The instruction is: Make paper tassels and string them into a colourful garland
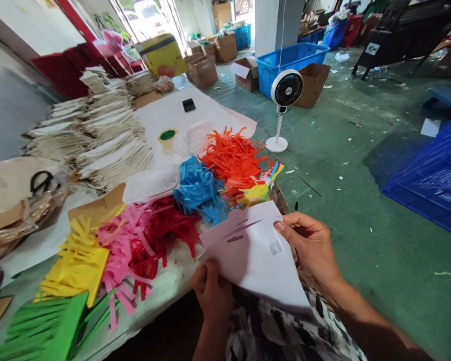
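The left hand is reaching up from the bottom of the view, its forearm rising steeply, and its thumb is lying over the near left corner of a white sheet while the fingers are curling beneath. The right hand is coming in from the lower right with its forearm slanting; its thumb is pressing on the upper right edge and its bent fingers are supporting the sheet from behind. Both hands are gripping the sheet, which is slanting between them above the black-and-white patterned clothing, just beyond the edge of the tabletop.

The sheet is carrying a small grey printed square near its right edge, too small for reading. Dark, elongated marks are showing near its upper edge; whether they are cuts or shadows, I cannot tell. The fan is bearing a tiny logo on its hub, also illegible, and a white label is sitting on the dark machine at upper right, its wording unreadable.

Blue strips and orange-red strips are lying on the tabletop near the sheet.
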`<state>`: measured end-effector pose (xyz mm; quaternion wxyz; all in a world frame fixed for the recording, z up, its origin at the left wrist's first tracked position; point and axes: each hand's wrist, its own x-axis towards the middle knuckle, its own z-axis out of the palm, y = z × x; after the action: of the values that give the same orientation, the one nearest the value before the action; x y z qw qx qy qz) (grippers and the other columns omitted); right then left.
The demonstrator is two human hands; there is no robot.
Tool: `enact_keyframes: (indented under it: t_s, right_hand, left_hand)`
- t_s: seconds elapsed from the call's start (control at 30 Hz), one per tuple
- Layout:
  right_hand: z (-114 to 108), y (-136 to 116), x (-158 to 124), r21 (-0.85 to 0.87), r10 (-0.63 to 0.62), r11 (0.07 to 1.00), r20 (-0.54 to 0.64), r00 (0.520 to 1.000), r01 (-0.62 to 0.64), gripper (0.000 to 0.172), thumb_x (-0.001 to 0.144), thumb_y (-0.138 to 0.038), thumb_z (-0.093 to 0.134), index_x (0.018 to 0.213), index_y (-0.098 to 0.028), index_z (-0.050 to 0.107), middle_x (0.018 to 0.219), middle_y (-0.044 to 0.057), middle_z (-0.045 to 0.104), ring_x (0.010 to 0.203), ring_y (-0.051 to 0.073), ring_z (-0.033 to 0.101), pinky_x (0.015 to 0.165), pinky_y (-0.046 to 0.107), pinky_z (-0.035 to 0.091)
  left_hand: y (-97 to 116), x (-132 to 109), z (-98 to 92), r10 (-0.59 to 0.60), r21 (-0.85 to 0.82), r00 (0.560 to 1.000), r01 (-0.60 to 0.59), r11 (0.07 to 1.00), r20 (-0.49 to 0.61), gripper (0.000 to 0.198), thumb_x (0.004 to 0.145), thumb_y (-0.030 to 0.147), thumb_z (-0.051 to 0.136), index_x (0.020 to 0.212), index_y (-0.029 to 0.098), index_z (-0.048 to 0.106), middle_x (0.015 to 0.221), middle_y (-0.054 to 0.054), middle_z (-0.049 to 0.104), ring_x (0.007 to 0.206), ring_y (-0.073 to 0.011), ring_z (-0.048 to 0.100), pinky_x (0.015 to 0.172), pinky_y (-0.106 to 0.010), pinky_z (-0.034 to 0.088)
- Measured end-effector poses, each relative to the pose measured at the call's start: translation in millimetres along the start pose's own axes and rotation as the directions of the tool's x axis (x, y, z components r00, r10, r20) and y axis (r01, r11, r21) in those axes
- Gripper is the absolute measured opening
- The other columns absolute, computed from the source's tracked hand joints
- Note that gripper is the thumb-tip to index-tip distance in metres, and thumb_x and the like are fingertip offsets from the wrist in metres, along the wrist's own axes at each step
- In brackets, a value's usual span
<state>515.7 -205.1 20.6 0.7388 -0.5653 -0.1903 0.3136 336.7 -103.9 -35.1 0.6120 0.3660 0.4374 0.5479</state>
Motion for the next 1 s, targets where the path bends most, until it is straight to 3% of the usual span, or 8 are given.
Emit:
enact_keyframes:
  t_s: [0.17, 0.33, 0.43, 0.57, 0.67, 0.77, 0.9, 1.0]
  right_hand:
    - [4, 2, -3, -0.091, -0.082, 0.993, -0.034, 0.996, 0.078, 0.016, 0.091, -0.039, 0.083, 0.103, -0.029, 0.081, 0.088, -0.001, 0.078, 0.074, 0.013, 0.068, 0.065, 0.024, 0.055]
    - [6, -3, -9, -0.228, -0.211, 0.953, -0.032, 0.977, 0.199, 0.041, 0.090, -0.036, 0.084, 0.129, -0.031, 0.069, 0.113, 0.003, 0.081, 0.093, 0.017, 0.076, 0.084, 0.032, 0.063]
    - [7, -1, -15, -0.282, -0.244, 0.933, -0.037, 0.969, 0.224, 0.038, 0.091, -0.035, 0.082, 0.127, -0.030, 0.070, 0.120, 0.006, 0.080, 0.097, 0.020, 0.077, 0.089, 0.036, 0.064]
    - [8, 5, -20, -0.313, -0.303, 0.915, -0.118, 0.946, 0.254, 0.021, 0.091, -0.032, 0.082, 0.112, -0.028, 0.078, 0.105, 0.004, 0.081, 0.089, 0.019, 0.076, 0.079, 0.033, 0.063]
    - [7, 7, -18, -0.222, -0.256, 0.951, -0.170, 0.952, 0.216, 0.015, 0.091, -0.031, 0.083, 0.105, -0.029, 0.081, 0.098, 0.001, 0.081, 0.084, 0.016, 0.075, 0.078, 0.030, 0.061]
    - [4, 8, -15, -0.123, -0.170, 0.981, -0.182, 0.969, 0.149, 0.013, 0.089, -0.033, 0.085, 0.101, -0.029, 0.082, 0.092, 0.000, 0.080, 0.082, 0.014, 0.073, 0.077, 0.026, 0.059]
    - [-2, 7, -14, -0.006, -0.036, 0.999, -0.198, 0.979, 0.035, 0.012, 0.084, -0.035, 0.089, 0.092, -0.029, 0.083, 0.092, -0.001, 0.080, 0.081, 0.013, 0.070, 0.076, 0.025, 0.057]
    - [-8, 5, -12, 0.075, 0.086, 0.995, -0.201, 0.976, -0.073, 0.015, 0.078, -0.037, 0.093, 0.084, -0.029, 0.081, 0.086, -0.001, 0.078, 0.070, 0.013, 0.068, 0.065, 0.026, 0.056]
  left_hand:
    - [2, -2, 4.8, -0.024, 0.031, 0.998, 0.026, 0.999, -0.060, 0.049, 0.066, 0.057, 0.096, 0.070, 0.017, 0.068, 0.063, 0.005, 0.053, 0.064, -0.0082, 0.045, 0.060, -0.018, 0.041]
    - [1, -3, 9.6, 0.059, 0.081, 0.997, -0.055, 0.995, -0.046, 0.042, 0.078, 0.056, 0.088, 0.080, 0.017, 0.073, 0.070, 0.005, 0.057, 0.070, -0.0096, 0.048, 0.067, -0.020, 0.043]
    - [-1, -6, 8.1, 0.098, 0.163, 0.994, -0.090, 0.983, -0.043, 0.039, 0.083, 0.055, 0.084, 0.085, 0.017, 0.076, 0.075, 0.003, 0.063, 0.072, -0.0110, 0.051, 0.068, -0.021, 0.044]
    - [0, -11, 9.1, 0.165, 0.222, 0.986, -0.155, 0.963, -0.030, 0.036, 0.085, 0.052, 0.084, 0.098, 0.019, 0.077, 0.084, 0.001, 0.071, 0.077, -0.0127, 0.058, 0.072, -0.021, 0.047]
    - [5, -12, 14.4, 0.198, 0.129, 0.980, -0.197, 0.972, 0.005, 0.035, 0.086, 0.044, 0.085, 0.110, 0.023, 0.072, 0.090, 0.001, 0.075, 0.080, -0.0120, 0.064, 0.076, -0.020, 0.049]
    - [12, -12, 18.4, 0.188, 0.045, 0.981, -0.190, 0.981, 0.050, 0.028, 0.086, 0.035, 0.086, 0.102, 0.024, 0.066, 0.075, 0.006, 0.069, 0.066, -0.0075, 0.059, 0.070, -0.017, 0.046]
    - [11, -14, 17.5, 0.073, 0.022, 0.995, -0.075, 0.997, 0.066, 0.031, 0.085, 0.039, 0.087, 0.096, 0.023, 0.063, 0.077, 0.003, 0.071, 0.068, -0.0098, 0.062, 0.068, -0.018, 0.048]
    - [6, -16, 17.7, 0.001, 0.018, 0.998, -0.002, 1.000, 0.068, 0.035, 0.082, 0.044, 0.089, 0.090, 0.020, 0.065, 0.074, 0.002, 0.068, 0.066, -0.0098, 0.060, 0.064, -0.017, 0.046]
